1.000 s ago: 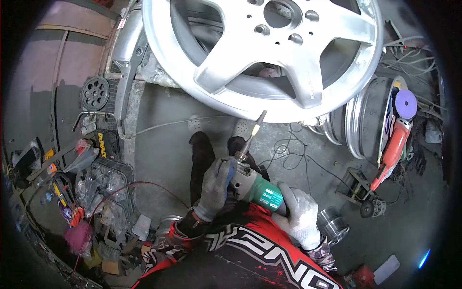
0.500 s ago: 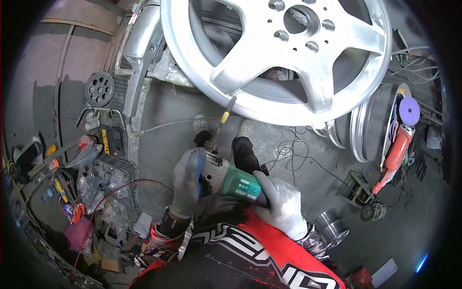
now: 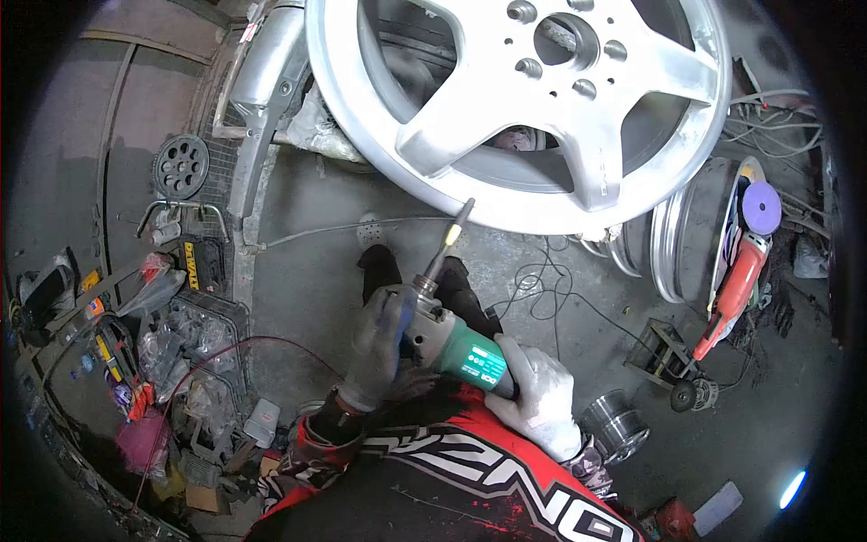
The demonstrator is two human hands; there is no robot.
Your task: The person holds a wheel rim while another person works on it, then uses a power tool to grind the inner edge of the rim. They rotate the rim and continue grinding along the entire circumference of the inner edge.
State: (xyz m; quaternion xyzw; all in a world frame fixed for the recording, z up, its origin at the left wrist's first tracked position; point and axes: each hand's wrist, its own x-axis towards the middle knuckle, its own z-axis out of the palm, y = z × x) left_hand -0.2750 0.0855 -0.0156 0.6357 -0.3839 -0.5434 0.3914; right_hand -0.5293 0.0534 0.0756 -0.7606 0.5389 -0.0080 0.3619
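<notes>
The pale metal wheel (image 3: 564,113) fills the upper middle of the frame, and the green-and-grey power tool (image 3: 468,358) sits just below centre, aimed at it. Since half a second ago the tool has swung — its slender shaft (image 3: 436,266) now leans further to the right, and the tip has shifted rightward along the wheel's lower edge, while the wheel barely differs. To judge by that, the working spot on the rim is unsettled (whether the tip touches metal, I cannot tell). The right hand (image 3: 539,397) has its fingers wrapped around the tool's rear end; the left hand (image 3: 379,343) — blurred — lies against the grey head, its fingers too unclear to call closed.
</notes>
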